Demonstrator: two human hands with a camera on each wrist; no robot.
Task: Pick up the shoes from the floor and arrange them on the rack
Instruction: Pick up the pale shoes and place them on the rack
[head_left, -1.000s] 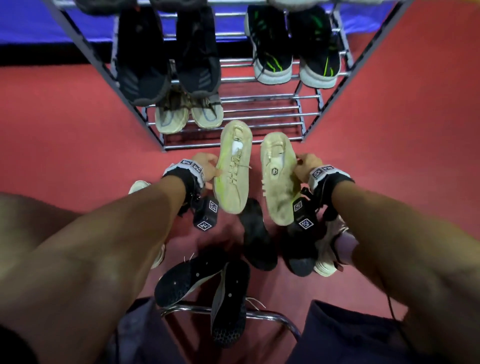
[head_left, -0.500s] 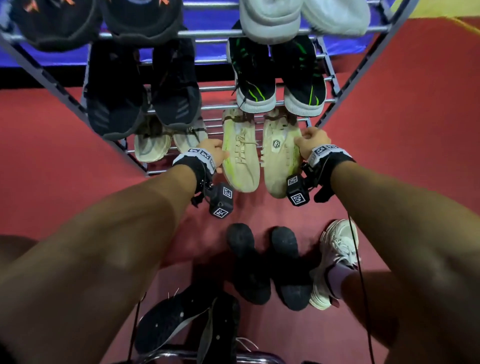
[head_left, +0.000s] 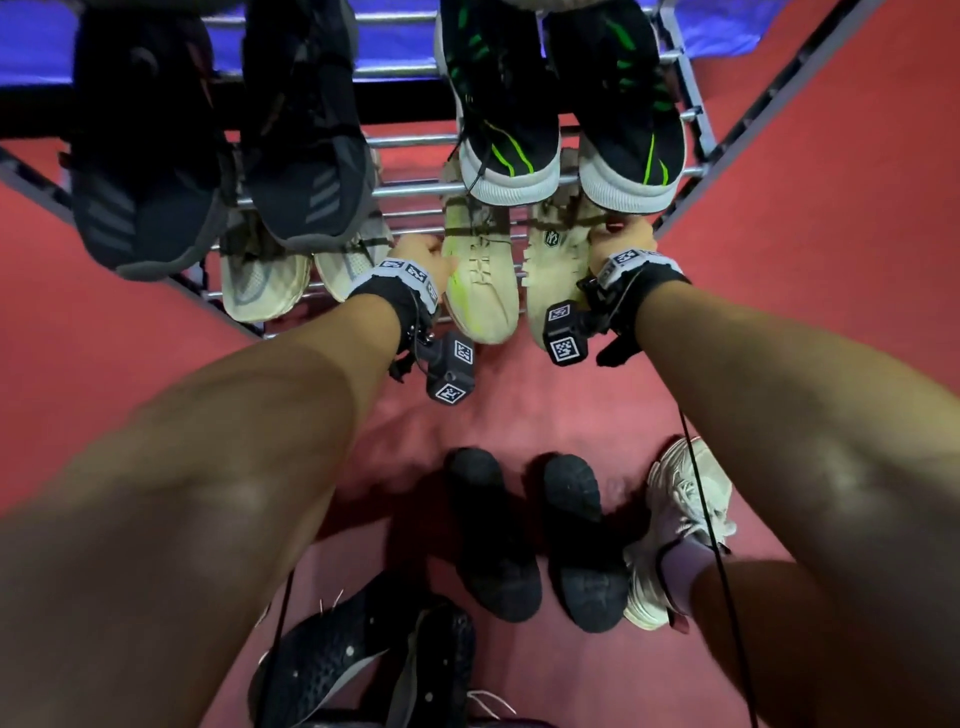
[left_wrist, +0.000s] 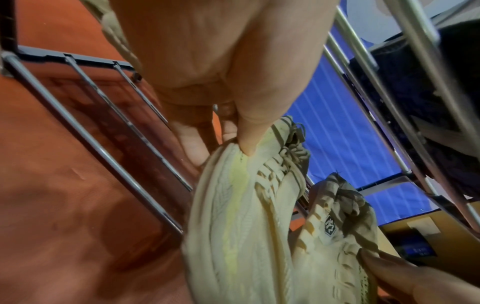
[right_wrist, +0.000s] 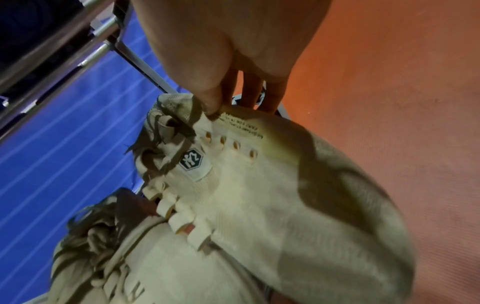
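Observation:
Two cream sneakers sit side by side over the lowest shelf of the metal rack (head_left: 405, 189), toes toward me. My left hand (head_left: 423, 260) pinches the side of the left cream sneaker (head_left: 480, 275) (left_wrist: 233, 216), which has a yellow streak. My right hand (head_left: 621, 236) pinches the collar of the right cream sneaker (head_left: 553, 260) (right_wrist: 272, 195), which bears a dark hexagonal badge. Whether their soles rest fully on the bars is hidden by the black and green pair (head_left: 561, 104) on the shelf above.
Another pale pair (head_left: 265, 275) stands on the lowest shelf at left, under a black pair (head_left: 223, 145). On the red floor (head_left: 831, 260) near me lie two dark shoes (head_left: 535, 535), a black pair (head_left: 363, 670) on its side, and my foot in a white sneaker (head_left: 680, 525).
Both hands carried the cream sneakers up from above the floor and forward into the lowest shelf, under the black and green pair. My head followed toward the rack.

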